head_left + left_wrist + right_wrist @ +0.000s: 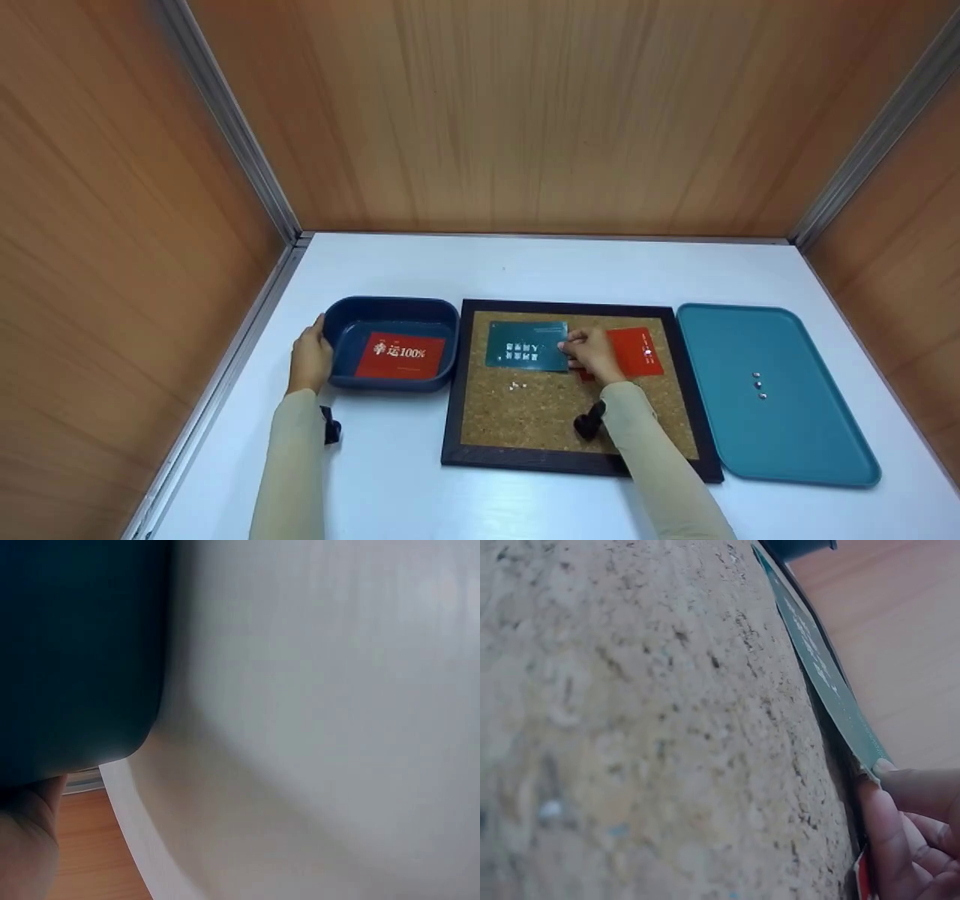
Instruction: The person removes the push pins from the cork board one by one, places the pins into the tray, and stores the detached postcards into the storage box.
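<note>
Head view: right hand (594, 354) pinches green card (527, 346) at its right edge, corkboard's (517, 424) far left; left hand (310, 358) at blue bin (394, 385), grip unclear; low fingers might drag the red card (637, 352).

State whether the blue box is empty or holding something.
Not empty: the head view shows a red card inside the blue box.

Left of the dark-framed rectangular cork board (525, 420), the bare left hand (310, 358) ends a beige-sleeved, forward-reaching left forearm (289, 465). Over the board, the bare right hand (595, 354) pinches with its fingertips (886, 766), the beige-sleeved right forearm (664, 465) slanting leftward.
</note>
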Motion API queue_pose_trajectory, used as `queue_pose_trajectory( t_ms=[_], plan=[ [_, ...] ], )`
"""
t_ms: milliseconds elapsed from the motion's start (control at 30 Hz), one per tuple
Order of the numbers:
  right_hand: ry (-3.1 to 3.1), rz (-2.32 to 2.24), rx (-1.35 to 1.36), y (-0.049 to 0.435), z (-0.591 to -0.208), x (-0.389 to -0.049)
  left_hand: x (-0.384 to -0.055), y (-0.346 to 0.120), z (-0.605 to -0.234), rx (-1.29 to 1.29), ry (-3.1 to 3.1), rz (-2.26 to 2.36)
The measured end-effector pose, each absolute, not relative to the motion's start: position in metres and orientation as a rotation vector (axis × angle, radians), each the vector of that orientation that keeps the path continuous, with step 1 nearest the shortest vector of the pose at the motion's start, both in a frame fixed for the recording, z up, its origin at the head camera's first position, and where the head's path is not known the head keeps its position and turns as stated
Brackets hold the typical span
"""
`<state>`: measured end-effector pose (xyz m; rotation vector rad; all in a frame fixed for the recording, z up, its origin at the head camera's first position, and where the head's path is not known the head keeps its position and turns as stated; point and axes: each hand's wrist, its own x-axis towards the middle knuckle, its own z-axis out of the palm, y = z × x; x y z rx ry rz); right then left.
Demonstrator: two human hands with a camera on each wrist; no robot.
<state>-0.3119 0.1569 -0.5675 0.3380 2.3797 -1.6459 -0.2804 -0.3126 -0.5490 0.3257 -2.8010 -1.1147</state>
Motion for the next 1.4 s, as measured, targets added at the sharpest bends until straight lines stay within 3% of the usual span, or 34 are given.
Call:
queue_pose_trajectory(
  t_ms=[533, 1400],
  plan=[
    [2.414, -1.681, 0.330, 0.159, -0.568, -0.307, -0.281, -0.313, -0.550, 0.333, -2.794, -1.138],
    [2.171, -1.835, 0.370, 0.158, -0.536, -0.310, -0.282, -0.309, -0.551, 0.377, -2.799, -1.136]
  ],
)
